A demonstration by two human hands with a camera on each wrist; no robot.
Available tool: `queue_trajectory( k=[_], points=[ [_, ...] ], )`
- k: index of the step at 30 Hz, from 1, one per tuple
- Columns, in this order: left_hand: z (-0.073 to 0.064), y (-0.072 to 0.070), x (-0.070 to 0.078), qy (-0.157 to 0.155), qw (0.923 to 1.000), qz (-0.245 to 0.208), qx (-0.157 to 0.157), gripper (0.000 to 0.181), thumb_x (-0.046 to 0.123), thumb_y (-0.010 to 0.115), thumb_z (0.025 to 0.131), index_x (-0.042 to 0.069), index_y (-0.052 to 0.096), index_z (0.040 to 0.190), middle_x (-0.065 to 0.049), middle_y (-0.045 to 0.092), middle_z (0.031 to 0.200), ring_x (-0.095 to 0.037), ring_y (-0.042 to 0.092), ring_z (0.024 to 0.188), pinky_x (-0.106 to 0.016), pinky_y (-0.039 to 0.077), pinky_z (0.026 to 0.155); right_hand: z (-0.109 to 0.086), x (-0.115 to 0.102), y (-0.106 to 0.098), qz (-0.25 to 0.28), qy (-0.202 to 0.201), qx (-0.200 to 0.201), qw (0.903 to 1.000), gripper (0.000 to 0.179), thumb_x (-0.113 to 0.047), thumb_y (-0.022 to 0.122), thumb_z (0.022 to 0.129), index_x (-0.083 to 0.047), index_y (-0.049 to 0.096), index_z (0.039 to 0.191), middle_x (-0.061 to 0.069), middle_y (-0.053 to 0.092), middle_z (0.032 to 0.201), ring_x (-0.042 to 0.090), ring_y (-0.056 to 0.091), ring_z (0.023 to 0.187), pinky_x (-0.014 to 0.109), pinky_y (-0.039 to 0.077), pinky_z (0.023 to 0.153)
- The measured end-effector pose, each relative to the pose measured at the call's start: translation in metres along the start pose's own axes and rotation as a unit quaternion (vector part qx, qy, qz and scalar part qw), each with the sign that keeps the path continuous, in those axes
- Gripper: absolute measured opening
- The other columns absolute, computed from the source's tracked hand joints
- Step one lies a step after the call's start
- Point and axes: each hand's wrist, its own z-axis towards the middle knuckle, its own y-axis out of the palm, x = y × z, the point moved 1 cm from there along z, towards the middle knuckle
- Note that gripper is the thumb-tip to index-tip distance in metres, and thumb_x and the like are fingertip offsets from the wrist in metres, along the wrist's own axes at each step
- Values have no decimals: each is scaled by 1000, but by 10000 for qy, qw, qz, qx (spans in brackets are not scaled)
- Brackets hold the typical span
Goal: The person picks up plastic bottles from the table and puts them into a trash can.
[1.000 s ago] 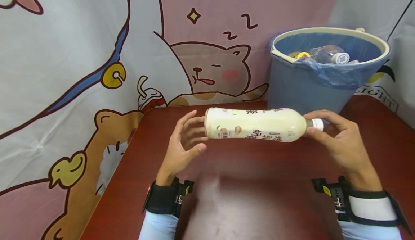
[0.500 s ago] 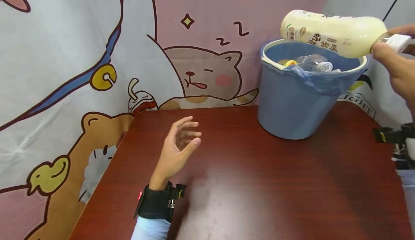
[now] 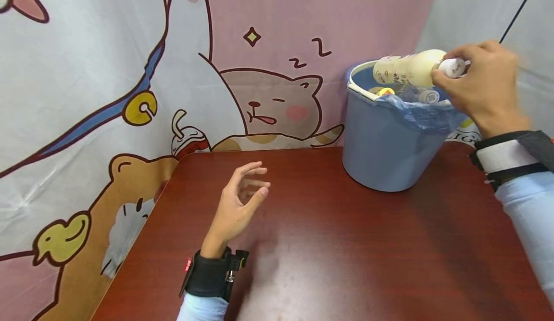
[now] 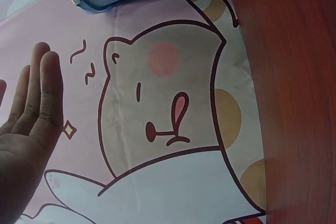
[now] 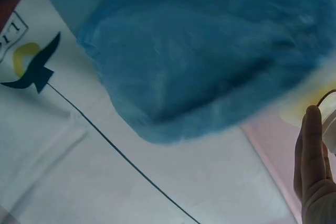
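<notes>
My right hand (image 3: 486, 85) pinches a cream-coloured plastic bottle (image 3: 409, 70) by its neck, near the white cap (image 3: 452, 67). The bottle lies nearly level over the mouth of the blue bin (image 3: 381, 143), its base tipped slightly down inside the far rim. Dark lettering shows on the label. At the right edge of the right wrist view, the fingers (image 5: 312, 150) reach along the pale bottle end, much of which is cut off. My left hand (image 3: 235, 205) hovers over the table, fingers loosely bent and holding nothing; the left wrist view shows its fingers (image 4: 50, 93) fairly straight.
Inside the bin, a clear bottle (image 3: 415, 93) and a yellow cap (image 3: 385, 91) show. A thin blue bag (image 3: 426, 116) hangs over the bin's rim. The bin stands at the back of the dark red table (image 3: 329, 244), before a cartoon-printed cloth (image 3: 277, 18).
The right hand has carried the bottle from the middle of the table rightward and up, then lowered it over the bin. The left hand is apart from the bottle and has barely moved.
</notes>
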Motion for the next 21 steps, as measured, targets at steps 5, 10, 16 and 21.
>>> queue_trajectory(
  k=[5,10,16,21],
  points=[
    [2,3,0,8,10000,25,72,51,2,62,93,9,45,140,-13,57,131,-29,66,106,-24,55,81,6,7,6,-295,-32,-1145,9930,52,-34,63,91,6,62,124,38,61,113,48,55,102,45,36,72],
    [4,6,3,8,9999,96,120,50,4,63,93,11,46,140,-12,58,130,-29,67,106,-24,54,81,4,5,-1,-86,323,-1173,9925,59,-37,55,94,4,53,136,37,54,130,52,49,122,59,38,92],
    [5,5,4,9,9997,194,171,48,5,63,93,10,48,138,-12,59,129,-27,67,105,-28,56,82,-15,-15,-17,422,231,-329,9983,53,-30,58,92,-2,55,137,28,55,136,22,51,128,26,36,110],
    [5,4,6,25,9989,394,267,43,6,63,93,8,52,134,-12,61,127,-26,68,104,-35,57,84,-54,-35,-13,1031,-585,581,9912,38,-24,68,86,0,70,114,21,67,110,-27,37,91,-5,32,79]
  ],
)
